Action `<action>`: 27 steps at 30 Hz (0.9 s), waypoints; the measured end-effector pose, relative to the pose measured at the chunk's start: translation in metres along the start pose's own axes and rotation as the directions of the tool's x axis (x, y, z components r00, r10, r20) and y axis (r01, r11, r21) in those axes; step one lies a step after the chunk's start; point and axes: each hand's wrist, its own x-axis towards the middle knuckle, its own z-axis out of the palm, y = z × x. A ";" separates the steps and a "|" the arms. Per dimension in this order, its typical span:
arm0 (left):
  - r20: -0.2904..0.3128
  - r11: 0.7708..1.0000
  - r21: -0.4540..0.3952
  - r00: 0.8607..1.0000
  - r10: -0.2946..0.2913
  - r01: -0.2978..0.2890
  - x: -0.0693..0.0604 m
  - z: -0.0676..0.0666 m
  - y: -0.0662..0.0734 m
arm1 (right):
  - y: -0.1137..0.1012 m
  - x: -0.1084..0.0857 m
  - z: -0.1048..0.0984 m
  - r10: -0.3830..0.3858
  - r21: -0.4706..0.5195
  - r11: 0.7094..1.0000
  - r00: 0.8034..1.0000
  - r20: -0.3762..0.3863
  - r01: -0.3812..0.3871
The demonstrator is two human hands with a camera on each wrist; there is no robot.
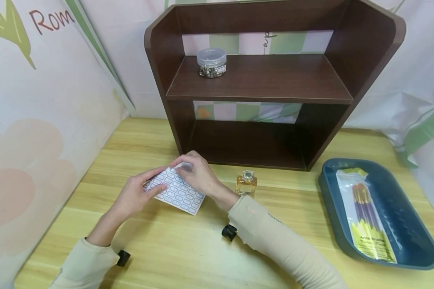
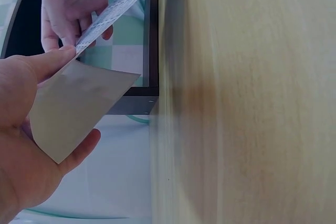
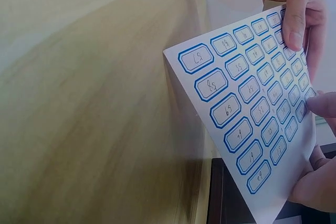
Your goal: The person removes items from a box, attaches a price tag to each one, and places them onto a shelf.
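A white sheet of blue-bordered sticker labels (image 1: 181, 196), handwritten with numbers, is held tilted above the table. My left hand (image 1: 135, 194) grips its left side, thumb across the printed face. At the upper edge, the thumb and fingers of my right hand (image 1: 199, 172) pinch the sheet; whether a single label is lifting there is hidden. A plain beige flap (image 2: 79, 103) also lies in the left hand in the left wrist view, angled away from the printed sheet. Close to my right forearm stands a small glass bottle of amber liquid (image 1: 246, 184).
A dark brown two-level shelf (image 1: 253, 82) stands at the back. On its upper board sits a clear lidded jar (image 1: 211, 63) with a label on its side. At right, a blue tray (image 1: 406, 224) contains a pack of paintbrushes (image 1: 365, 212).
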 end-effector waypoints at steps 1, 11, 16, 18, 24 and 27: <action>-0.001 1.000 0.000 1.000 0.001 -0.001 0.000 0.000 0.000 | 0.000 0.000 0.000 0.001 -0.002 1.000 1.000 0.000 -0.001; 0.001 1.000 -0.011 1.000 0.009 -0.009 0.000 -0.001 -0.001 | 0.001 0.001 -0.002 -0.030 0.018 0.999 1.000 0.004 0.030; 0.000 1.000 -0.015 1.000 0.011 -0.011 -0.001 -0.001 -0.001 | 0.002 0.000 -0.002 -0.026 0.027 0.999 1.000 0.012 0.025; 0.000 1.000 -0.012 1.000 0.014 -0.014 -0.001 0.000 -0.002 | 0.002 0.000 -0.002 -0.024 0.032 0.999 1.000 0.014 0.023; 0.003 1.000 -0.019 1.000 0.012 -0.012 -0.002 -0.001 -0.004 | 0.003 -0.001 -0.003 -0.023 0.042 0.999 1.000 0.015 0.023; 0.002 1.000 -0.013 1.000 0.007 -0.007 -0.003 -0.002 -0.004 | 0.003 -0.002 -0.004 -0.033 0.049 0.998 0.999 0.013 0.032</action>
